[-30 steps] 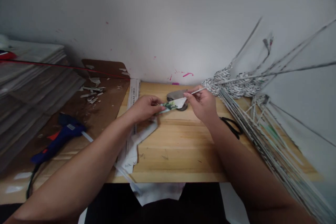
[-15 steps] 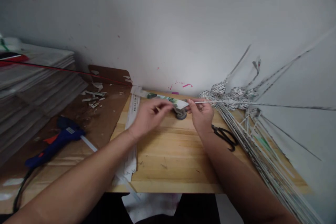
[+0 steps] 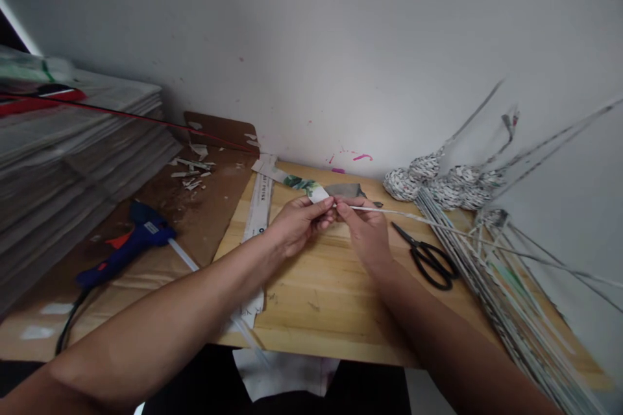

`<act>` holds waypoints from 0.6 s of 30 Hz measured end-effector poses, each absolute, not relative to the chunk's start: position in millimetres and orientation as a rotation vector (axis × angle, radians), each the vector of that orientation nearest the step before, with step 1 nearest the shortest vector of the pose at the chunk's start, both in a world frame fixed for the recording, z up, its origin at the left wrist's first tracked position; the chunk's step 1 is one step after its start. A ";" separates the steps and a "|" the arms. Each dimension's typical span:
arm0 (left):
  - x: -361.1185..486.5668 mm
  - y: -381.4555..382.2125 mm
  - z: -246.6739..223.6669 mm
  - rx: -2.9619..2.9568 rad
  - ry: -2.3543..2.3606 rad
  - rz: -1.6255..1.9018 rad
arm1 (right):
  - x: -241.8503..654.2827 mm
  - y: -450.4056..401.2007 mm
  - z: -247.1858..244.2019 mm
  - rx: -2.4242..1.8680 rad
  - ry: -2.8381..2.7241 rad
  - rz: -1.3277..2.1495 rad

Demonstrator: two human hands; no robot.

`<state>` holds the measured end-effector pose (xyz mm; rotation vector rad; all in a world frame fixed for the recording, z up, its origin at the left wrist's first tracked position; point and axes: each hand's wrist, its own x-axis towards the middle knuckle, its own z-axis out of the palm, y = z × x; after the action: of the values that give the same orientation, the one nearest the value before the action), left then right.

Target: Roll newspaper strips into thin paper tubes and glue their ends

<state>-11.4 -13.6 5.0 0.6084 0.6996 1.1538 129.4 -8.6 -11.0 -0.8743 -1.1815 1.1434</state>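
Observation:
A printed paper strip (image 3: 298,183) with green leaves and a white end runs from the upper left into my fingers. My left hand (image 3: 304,220) is closed on its white end, thumb pressed on the paper. Just to the right, my right hand (image 3: 363,227) pinches a thin rolled paper tube (image 3: 389,211) where it meets the strip. The tube stretches rightward past the woven paper balls. The fingertips of both hands nearly touch above the wooden board (image 3: 331,292). Behind my right hand lies a grey piece (image 3: 344,190), partly hidden.
Black scissors (image 3: 428,259) lie right of my right hand, beside a bundle of paper tubes (image 3: 479,285). Woven paper balls (image 3: 433,185) sit by the wall. A blue glue gun (image 3: 129,246) and stacked newspapers (image 3: 92,136) are at left.
My left hand has moved right and closed on the strip's white end beside my right hand. The camera view has shifted left, showing the scissors more fully.

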 end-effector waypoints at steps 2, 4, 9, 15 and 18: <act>-11.9 -12.8 4.6 0.634 0.693 1.207 | 126.7 -9.9 -12.3 -0.861 -1.079 1.262; -12.3 -12.6 4.4 0.661 0.697 1.238 | 123.8 -13.1 -11.0 -0.859 -0.980 1.338; -12.7 -11.9 4.4 0.681 0.706 1.259 | 120.4 -18.4 -6.0 -0.850 -0.903 1.456; -15.5 -7.0 4.5 0.631 0.816 1.320 | 122.5 -21.7 -6.6 -1.017 -1.133 1.584; -17.3 -5.4 5.5 0.592 0.873 1.382 | 125.1 -33.7 3.3 -1.135 -1.642 1.228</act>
<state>-17.3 -5.4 5.5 0.5920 0.8732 1.3818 125.1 -33.7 3.3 -1.1346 -1.6418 1.2284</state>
